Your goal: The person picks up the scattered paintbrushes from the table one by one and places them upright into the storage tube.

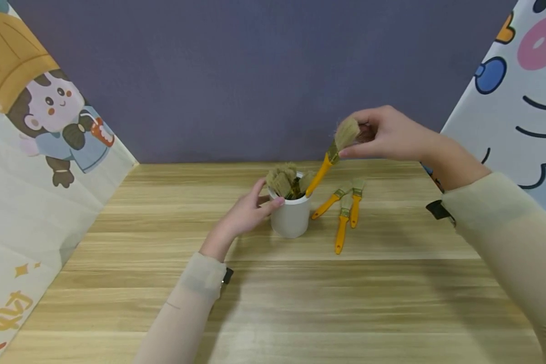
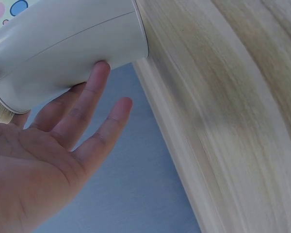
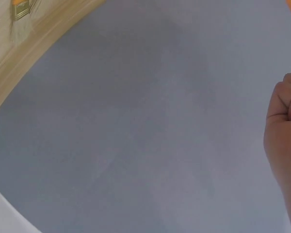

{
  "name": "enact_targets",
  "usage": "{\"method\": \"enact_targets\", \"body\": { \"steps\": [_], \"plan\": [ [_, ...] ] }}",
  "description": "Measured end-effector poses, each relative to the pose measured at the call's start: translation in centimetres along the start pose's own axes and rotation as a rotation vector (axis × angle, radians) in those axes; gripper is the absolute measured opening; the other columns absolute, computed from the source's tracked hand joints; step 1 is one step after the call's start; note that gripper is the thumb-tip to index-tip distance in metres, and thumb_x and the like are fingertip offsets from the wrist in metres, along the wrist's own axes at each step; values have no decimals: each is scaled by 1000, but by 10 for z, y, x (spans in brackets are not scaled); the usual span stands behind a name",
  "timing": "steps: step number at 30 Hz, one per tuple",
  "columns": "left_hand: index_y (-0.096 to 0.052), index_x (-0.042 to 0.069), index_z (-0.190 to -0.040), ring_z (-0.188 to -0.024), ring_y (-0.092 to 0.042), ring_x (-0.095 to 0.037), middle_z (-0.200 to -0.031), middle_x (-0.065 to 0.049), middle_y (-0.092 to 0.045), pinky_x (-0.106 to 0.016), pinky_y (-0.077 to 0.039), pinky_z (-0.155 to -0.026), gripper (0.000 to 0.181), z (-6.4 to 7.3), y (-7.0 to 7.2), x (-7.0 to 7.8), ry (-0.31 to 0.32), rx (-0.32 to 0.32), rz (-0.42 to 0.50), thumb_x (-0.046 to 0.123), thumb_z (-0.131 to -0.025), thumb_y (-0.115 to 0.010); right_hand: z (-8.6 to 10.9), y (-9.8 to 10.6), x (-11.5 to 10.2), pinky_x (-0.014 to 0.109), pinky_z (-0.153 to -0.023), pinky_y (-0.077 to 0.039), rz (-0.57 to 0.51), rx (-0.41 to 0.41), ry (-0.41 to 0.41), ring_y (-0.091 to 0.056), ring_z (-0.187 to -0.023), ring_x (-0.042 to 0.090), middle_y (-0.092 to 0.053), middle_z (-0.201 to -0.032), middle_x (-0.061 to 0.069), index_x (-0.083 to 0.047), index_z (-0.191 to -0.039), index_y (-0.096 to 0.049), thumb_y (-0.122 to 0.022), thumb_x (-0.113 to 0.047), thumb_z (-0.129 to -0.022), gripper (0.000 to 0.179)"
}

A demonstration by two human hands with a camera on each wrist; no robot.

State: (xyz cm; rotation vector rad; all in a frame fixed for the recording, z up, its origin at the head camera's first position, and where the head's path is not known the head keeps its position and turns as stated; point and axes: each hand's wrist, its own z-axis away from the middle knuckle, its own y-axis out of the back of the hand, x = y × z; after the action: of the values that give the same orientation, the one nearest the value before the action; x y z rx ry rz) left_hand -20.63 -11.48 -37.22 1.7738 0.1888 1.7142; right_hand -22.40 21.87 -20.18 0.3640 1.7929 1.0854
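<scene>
A white cup (image 1: 290, 222) stands upright on the wooden table, with several bristle-up paintbrushes (image 1: 281, 183) in it. My left hand (image 1: 247, 210) holds the cup from its left side, thumb near the front rim; the left wrist view shows fingers (image 2: 82, 109) against the cup wall. Above and right of the cup, my right hand (image 1: 393, 136) pinches a paintbrush (image 1: 318, 177) near its bristles. Its yellow handle slants down to the left, the tip at the cup's right rim; whether it is inside I cannot tell. Only part of the right hand (image 3: 283, 131) shows in the right wrist view.
Three yellow-handled paintbrushes (image 1: 341, 235) lie fanned on the table (image 1: 346, 308), right of the cup. A dark blue-grey panel (image 1: 264, 81) rises behind the table. Cartoon-printed sheets (image 1: 23, 202) flank it on both sides.
</scene>
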Motion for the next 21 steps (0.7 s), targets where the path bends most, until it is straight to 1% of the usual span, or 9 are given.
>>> {"method": "enact_targets", "body": {
  "steps": [2, 4, 6, 7, 9, 11, 13, 17, 21],
  "plan": [
    [-23, 41, -166, -152, -51, -31, -168, -17, -44, -54, -55, -113, 83, 0, 0, 0, 3, -4, 1, 69, -98, -63, -4, -3, -2, 25, -63, -46, 2, 3, 8, -55, -67, 14, -58, -77, 0, -10, -98, -65, -85, -25, -93, 25],
    [-23, 41, -166, -152, -51, -31, -168, -17, -45, -54, -55, -114, 84, 0, 1, 0, 5, -7, 1, 69, -98, -63, -7, -6, -5, 31, -60, -37, 6, 14, 14, -39, -61, 19, -42, -70, 1, -7, -88, -53, -85, -28, -94, 38],
    [-23, 40, -166, -151, -52, -31, -168, -18, -45, -55, -55, -114, 83, 0, 1, -1, 2, -7, -2, 68, -99, -63, -10, -8, -7, 32, -59, -33, 8, 27, 23, -34, -60, 20, -34, -68, 1, -6, -84, -45, -84, -30, -94, 46],
    [-23, 39, -167, -151, -52, -32, -167, -18, -45, -55, -55, -114, 84, 0, 1, -1, 1, -6, -3, 68, -99, -63, -11, -9, -8, 33, -59, -33, 4, 36, 29, -33, -60, 20, -34, -68, 1, -6, -84, -46, -84, -30, -94, 46],
    [-23, 38, -166, -151, -52, -32, -167, -19, -45, -55, -55, -114, 82, 0, 1, -1, -3, -4, -8, 67, -100, -63, -13, -11, -10, 32, -59, -36, -6, 49, 44, -38, -61, 21, -43, -69, 2, -9, -89, -57, -85, -29, -94, 34],
    [-24, 38, -166, -151, -52, -32, -167, -19, -45, -54, -55, -114, 81, -1, 0, -1, -8, -2, -9, 66, -100, -63, -15, -14, -13, 31, -60, -38, -8, 51, 54, -41, -62, 20, -47, -70, 2, -10, -92, -62, -85, -28, -93, 29],
    [-24, 38, -167, -151, -53, -32, -167, -20, -45, -54, -55, -114, 82, -1, 1, -1, -9, -1, -9, 66, -100, -63, -17, -17, -13, 30, -60, -37, 7, 41, 66, -40, -62, 20, -45, -70, 3, -10, -89, -59, -85, -27, -93, 32],
    [-25, 38, -166, -150, -53, -33, -167, -20, -45, -54, -56, -112, 80, 0, 1, -1, -12, 0, -5, 64, -101, -63, -22, -27, -14, 31, -60, -32, 69, -15, 82, -33, -62, 18, -32, -71, 1, -8, -82, -43, -86, -30, -93, 49],
    [-26, 39, -165, -150, -53, -33, -167, -21, -45, -54, -58, -110, 78, 0, 1, 0, -16, -2, 3, 63, -101, -63, -26, -42, -14, 30, -60, -34, 82, -87, 101, -35, -63, 16, -39, -73, 2, -8, -87, -52, -84, -29, -94, 39]
  ]
}}
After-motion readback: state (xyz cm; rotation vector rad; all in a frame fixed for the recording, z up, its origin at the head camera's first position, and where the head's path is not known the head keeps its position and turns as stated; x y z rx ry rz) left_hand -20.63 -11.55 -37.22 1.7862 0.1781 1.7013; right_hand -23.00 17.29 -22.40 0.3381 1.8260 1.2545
